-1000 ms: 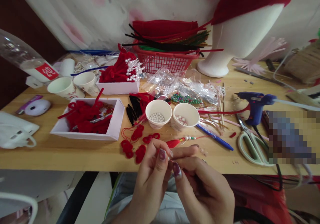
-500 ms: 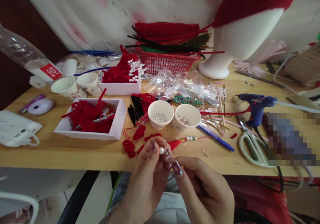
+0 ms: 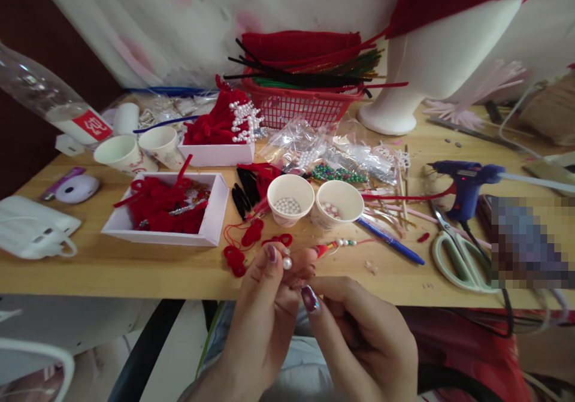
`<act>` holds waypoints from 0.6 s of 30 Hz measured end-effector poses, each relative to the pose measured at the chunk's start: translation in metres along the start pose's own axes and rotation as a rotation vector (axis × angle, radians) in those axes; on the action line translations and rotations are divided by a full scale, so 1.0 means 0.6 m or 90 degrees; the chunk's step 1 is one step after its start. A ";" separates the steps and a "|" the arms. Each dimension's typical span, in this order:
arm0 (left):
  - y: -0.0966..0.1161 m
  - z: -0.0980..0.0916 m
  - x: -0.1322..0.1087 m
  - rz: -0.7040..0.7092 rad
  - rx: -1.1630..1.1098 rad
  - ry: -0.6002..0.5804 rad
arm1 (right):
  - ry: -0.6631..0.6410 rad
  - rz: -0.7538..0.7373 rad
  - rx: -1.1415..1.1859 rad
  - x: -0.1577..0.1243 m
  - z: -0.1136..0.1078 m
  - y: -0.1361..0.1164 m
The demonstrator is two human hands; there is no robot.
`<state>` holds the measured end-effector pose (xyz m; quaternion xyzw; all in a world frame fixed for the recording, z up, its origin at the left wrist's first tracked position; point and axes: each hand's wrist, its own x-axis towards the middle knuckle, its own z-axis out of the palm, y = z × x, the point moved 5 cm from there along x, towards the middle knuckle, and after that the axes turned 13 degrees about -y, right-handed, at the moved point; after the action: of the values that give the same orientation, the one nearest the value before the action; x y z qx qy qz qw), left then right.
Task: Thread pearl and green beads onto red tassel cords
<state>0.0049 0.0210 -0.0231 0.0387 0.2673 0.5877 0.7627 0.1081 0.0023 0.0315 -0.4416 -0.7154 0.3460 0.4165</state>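
Observation:
A round white pearl bead sits at the fingertips of my left hand, pinched between thumb and fingers above the table's front edge. Close beside it, my right hand has its thumb and forefinger pressed together near the left fingers. Whatever lies in that right-hand pinch is too small to make out. Just beyond the hands is a red tassel strung with white and green beads. Red looped velvet pieces lie to the left. Behind stand a paper cup of white beads and a paper cup of pinkish beads.
On the left is a white box of red velvet pieces. A blue pen, scissors and a blue glue gun lie to the right. At the back are a red basket and a white foam head.
The pearl bead has tilted slightly down and left with my left fingertips. My right thumb has shifted a little left and up. The camera view has moved slightly.

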 end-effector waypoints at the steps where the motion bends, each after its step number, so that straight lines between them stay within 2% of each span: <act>1: -0.002 0.000 -0.002 -0.010 0.001 0.008 | 0.002 -0.002 -0.003 0.002 0.001 -0.001; 9: -0.001 0.010 -0.009 -0.052 0.024 0.025 | -0.009 -0.011 -0.022 0.010 0.007 0.004; 18: -0.004 0.015 -0.011 -0.065 0.040 -0.003 | -0.014 -0.001 -0.024 0.007 0.007 0.007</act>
<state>0.0098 0.0168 -0.0142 0.0507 0.2854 0.5393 0.7906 0.1045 0.0075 0.0272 -0.4454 -0.7264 0.3369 0.4006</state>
